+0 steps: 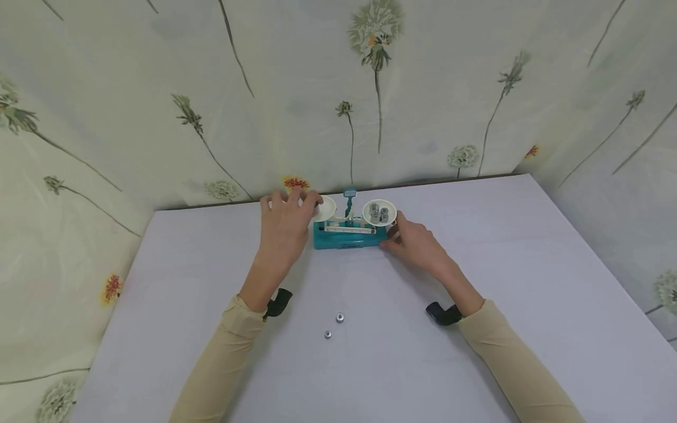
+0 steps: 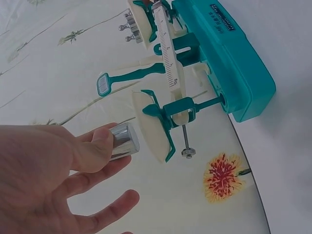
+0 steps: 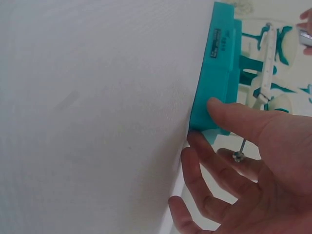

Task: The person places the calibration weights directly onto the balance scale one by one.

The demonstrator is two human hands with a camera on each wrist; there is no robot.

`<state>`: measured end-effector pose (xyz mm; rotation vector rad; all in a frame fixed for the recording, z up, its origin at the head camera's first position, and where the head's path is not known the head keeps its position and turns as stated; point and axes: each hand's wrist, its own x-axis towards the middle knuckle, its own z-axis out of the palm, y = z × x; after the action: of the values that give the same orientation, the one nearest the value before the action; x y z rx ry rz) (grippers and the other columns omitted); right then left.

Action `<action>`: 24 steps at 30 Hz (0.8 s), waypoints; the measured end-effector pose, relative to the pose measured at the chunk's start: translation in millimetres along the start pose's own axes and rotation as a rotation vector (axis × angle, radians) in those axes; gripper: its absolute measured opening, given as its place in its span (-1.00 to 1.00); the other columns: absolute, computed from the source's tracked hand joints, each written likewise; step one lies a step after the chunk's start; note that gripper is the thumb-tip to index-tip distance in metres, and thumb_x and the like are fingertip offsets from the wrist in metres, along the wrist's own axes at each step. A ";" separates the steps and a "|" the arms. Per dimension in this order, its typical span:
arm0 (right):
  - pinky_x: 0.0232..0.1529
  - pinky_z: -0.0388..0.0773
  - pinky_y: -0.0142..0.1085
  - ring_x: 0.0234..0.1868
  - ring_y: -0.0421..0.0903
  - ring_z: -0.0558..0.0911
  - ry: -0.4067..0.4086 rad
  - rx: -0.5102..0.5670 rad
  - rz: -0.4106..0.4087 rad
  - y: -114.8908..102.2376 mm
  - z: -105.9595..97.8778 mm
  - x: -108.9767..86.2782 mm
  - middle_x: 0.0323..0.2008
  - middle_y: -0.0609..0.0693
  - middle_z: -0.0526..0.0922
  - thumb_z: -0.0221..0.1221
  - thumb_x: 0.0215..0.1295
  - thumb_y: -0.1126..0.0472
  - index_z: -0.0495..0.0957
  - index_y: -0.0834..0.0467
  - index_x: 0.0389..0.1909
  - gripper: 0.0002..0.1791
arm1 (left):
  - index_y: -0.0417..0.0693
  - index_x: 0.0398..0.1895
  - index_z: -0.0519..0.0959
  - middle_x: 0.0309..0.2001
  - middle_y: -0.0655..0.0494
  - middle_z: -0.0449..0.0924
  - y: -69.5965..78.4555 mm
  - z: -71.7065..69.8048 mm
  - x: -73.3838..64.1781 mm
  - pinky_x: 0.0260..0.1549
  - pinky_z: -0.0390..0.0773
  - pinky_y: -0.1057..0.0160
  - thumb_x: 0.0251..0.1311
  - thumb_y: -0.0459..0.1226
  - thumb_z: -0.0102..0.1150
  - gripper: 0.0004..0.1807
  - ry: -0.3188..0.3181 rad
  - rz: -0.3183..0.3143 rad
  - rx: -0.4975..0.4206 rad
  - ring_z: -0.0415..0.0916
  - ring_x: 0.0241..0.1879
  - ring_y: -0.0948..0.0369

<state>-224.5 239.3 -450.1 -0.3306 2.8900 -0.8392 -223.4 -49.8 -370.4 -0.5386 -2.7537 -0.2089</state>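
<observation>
A teal balance scale [image 1: 346, 239] with two white pans stands near the table's far edge. Between thumb and fingertips, my left hand [image 1: 285, 229] pinches a shiny metal cylinder weight [image 2: 126, 140], held right beside the left pan [image 1: 328, 208]. In the left wrist view its other fingers spread out below. My right hand [image 1: 420, 247] grips the right end of the scale's base, thumb [image 3: 222, 109] on the front face and index finger at the end corner. Several metal weights [image 1: 376, 212] stand in the right pan [image 1: 392, 209].
Two small metal weights, one larger [image 1: 340, 318] and one smaller [image 1: 328, 335], rest on the white tabletop [image 1: 381, 358] between the forearms. A flower-patterned cloth [image 1: 296, 117] hangs behind the table. Black wrist mounts [image 1: 443, 314] sit below both wrists.
</observation>
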 end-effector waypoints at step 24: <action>0.01 0.72 0.08 0.02 0.16 0.78 0.005 0.009 0.020 -0.7 0.2 -0.2 0.07 0.25 0.76 0.30 0.53 0.10 0.36 0.28 0.25 -0.50 | 0.10 0.18 0.61 0.13 -0.06 0.72 -2.3 15.2 4.3 0.28 0.47 -0.32 0.57 -0.20 0.16 -0.78 0.004 -0.010 -0.020 0.55 0.16 -0.26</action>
<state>-224.1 238.7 -449.9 -0.2987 2.8879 -0.8507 -232.4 -47.4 -383.4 -0.5298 -2.7536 -0.2403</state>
